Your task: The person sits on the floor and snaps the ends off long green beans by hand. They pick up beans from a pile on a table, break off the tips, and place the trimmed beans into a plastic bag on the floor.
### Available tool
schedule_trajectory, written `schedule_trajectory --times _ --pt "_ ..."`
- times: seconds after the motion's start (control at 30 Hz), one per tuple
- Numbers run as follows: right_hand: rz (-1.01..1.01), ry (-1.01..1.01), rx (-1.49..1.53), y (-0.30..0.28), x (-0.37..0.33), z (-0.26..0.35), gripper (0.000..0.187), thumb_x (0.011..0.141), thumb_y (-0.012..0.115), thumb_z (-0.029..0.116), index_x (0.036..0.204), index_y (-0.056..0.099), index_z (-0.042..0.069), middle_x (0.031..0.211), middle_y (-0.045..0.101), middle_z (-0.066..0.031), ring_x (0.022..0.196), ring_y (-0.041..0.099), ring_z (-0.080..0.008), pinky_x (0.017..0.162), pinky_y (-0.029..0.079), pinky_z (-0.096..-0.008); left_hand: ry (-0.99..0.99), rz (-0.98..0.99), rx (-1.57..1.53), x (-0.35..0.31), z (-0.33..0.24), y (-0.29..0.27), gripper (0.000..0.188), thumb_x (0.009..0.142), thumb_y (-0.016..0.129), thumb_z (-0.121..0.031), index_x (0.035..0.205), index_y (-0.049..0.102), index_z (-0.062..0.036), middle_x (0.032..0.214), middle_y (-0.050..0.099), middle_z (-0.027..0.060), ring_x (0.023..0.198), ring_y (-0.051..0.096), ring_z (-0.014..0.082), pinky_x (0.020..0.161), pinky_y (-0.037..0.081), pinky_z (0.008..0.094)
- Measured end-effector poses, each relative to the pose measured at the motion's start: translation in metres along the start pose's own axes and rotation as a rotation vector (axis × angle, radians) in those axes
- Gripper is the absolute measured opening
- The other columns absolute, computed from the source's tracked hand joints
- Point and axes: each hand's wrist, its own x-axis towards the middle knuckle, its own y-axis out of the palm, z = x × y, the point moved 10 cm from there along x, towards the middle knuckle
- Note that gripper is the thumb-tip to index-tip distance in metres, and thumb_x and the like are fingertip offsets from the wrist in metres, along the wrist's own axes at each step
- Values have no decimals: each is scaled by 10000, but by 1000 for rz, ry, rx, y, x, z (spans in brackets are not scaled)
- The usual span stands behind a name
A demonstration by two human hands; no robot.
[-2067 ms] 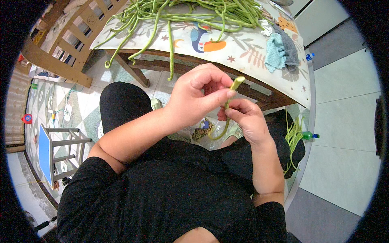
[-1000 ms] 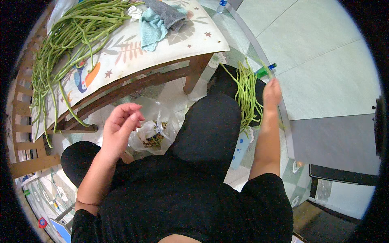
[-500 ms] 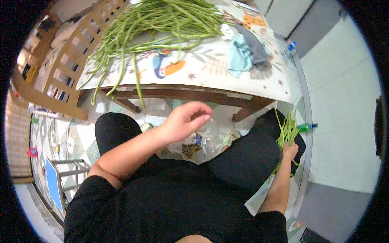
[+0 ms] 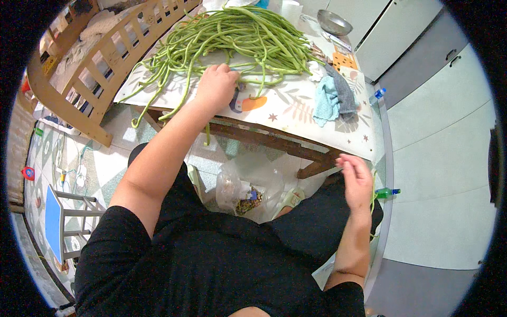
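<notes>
A large heap of long green beans (image 4: 240,42) lies across the white patterned table cover (image 4: 296,127), with some ends hanging over the front edge. My left hand (image 4: 216,87) reaches to the near side of this heap, its fingers curled down among the beans. What the fingertips grip, if anything, is hidden. Above my right thigh, my right hand (image 4: 358,185) is raised with fingers loosely bent and apart, nothing visible in it. Just beyond its wrist a few thin green beans (image 4: 374,195) show beside my right knee, mostly covered by the hand and forearm.
A teal cloth (image 4: 327,100) and a grey cloth lie at the table's right. Behind them is a metal bowl (image 4: 335,22). Between my feet sits a clear plastic bag (image 4: 227,185) with scraps. A green bottle (image 4: 386,193) stands at right, a blue stool (image 4: 54,224) at left.
My left hand has moved forward and left, from above my lap to the bean heap. My right hand has let go of the bean bunch and lifted. The view has shifted.
</notes>
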Motion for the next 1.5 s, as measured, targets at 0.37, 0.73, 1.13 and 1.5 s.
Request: schedule_trajectory --times 0.37,0.73,1.13,1.5 --pt "488 602 965 164 17 29 327 889 409 266 1075 471 4 828 578 -71 671 552 -133 470 413 -203 278 -280 -355 -75 -73 -79 237 611 559 -115 841 609 -146 709 528 21 643 530 214 552 417 325" --pt "158 574 1050 153 24 -20 265 870 450 252 1028 481 42 730 538 -30 625 506 -112 459 369 -221 237 6 -620 -130 -102 -45 312 691 620 -172 993 561 -121 695 537 40 565 531 237 504 433 342" --pt "236 462 1038 145 23 10 311 885 400 251 1063 496 15 920 587 -98 770 571 -181 571 455 -246 -934 720 -2478 -180 -103 35 251 878 429 -259 997 499 -49 715 489 0 605 474 114 527 412 250" --pt "1040 559 638 213 -63 43 319 869 437 311 899 565 20 725 608 -59 553 554 -86 394 359 -157 -1254 415 -2916 -151 -109 41 193 907 365 -191 1004 446 -46 761 454 37 657 451 141 656 422 297"
